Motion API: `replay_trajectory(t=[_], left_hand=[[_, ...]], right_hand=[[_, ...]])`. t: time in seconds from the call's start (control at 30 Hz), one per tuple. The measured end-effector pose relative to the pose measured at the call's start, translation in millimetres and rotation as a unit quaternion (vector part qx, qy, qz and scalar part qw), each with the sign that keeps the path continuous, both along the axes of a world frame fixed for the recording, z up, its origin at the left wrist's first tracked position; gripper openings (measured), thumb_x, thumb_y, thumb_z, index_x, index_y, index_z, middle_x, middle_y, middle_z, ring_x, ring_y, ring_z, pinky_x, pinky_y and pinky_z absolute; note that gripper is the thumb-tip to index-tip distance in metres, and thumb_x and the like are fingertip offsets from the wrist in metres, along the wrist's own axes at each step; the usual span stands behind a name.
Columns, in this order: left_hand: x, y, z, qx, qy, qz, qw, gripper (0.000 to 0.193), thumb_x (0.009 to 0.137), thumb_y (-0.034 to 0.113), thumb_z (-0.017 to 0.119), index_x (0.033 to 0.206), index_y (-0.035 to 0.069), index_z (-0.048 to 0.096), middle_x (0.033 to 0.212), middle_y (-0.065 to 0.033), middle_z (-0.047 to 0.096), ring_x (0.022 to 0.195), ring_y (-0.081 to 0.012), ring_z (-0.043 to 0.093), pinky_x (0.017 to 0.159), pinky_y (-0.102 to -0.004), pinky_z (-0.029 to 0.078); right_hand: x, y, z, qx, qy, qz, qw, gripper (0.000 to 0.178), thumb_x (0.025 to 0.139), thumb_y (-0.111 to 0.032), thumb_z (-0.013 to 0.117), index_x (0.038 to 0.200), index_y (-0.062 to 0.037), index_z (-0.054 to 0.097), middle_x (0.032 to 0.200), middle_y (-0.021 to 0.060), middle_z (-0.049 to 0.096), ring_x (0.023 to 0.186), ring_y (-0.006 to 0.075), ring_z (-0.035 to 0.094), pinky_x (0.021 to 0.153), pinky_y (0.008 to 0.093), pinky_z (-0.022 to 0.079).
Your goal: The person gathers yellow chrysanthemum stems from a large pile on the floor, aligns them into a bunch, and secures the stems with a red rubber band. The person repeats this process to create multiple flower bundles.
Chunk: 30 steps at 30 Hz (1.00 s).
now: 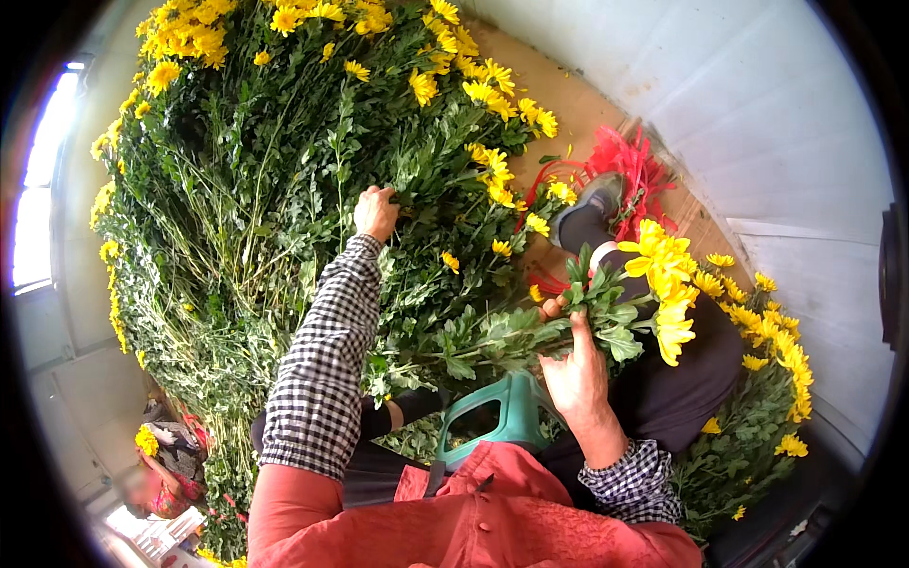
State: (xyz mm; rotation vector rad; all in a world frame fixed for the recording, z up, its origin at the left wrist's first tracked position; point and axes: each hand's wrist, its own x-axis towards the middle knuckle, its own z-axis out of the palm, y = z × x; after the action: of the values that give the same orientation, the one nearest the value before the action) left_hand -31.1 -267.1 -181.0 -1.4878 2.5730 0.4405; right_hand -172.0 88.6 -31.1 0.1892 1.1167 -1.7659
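Observation:
My right hand is closed around the leafy stems of a small bunch of yellow chrysanthemums. The blooms point right, and the stems run left across my lap. My left hand reaches forward into a large pile of cut chrysanthemums, its fingers curled in among the leaves. Foliage hides what those fingers grip. Along the far and left edges of the pile the yellow heads face outward, with bare stems toward the middle.
A green plastic stool stands between my legs. Red plastic strips lie by my shoe on the brown floor. More chrysanthemums lie at my right, near a pale wall. Another person sits at the far lower left, holding yellow flowers.

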Motion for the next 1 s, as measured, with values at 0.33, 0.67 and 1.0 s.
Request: replay_trajectory(t=[0.33,0.67,1.0], left_hand=[[9,99,126,0.387,0.384,0.047,0.837,0.043,0.092,0.020,0.059,0.131,0.005,0.048,0.092,0.0031,0.057,0.069,-0.0051,0.044,0.059,-0.0189,0.038],[5,162,151,0.422,0.382,-0.103,0.816,0.032,0.091,0.003,0.056,0.124,0.003,0.056,0.112,-0.0017,0.061,0.098,-0.0102,0.054,0.086,-0.0248,0.045],[20,193,152,0.430,0.269,-0.183,0.843,0.051,0.084,-0.008,0.056,0.132,0.004,0.045,0.113,-0.0074,0.060,0.106,-0.0148,0.053,0.094,-0.0283,0.040]], right_hand=[[4,9,-39,0.145,0.404,0.191,0.883,0.069,0.077,0.005,0.063,0.137,-0.0141,0.036,0.121,0.0066,0.060,0.102,0.0244,0.062,0.085,0.0332,0.050],[-20,5,4,0.258,0.565,0.180,0.763,0.069,0.078,-0.012,0.073,0.136,-0.0032,0.036,0.102,0.0180,0.066,0.090,0.0323,0.066,0.079,0.0367,0.051],[-19,6,23,0.195,0.602,0.127,0.764,0.060,0.068,0.000,0.069,0.122,0.0069,0.043,0.099,0.0252,0.063,0.086,0.0415,0.063,0.075,0.0417,0.052]])
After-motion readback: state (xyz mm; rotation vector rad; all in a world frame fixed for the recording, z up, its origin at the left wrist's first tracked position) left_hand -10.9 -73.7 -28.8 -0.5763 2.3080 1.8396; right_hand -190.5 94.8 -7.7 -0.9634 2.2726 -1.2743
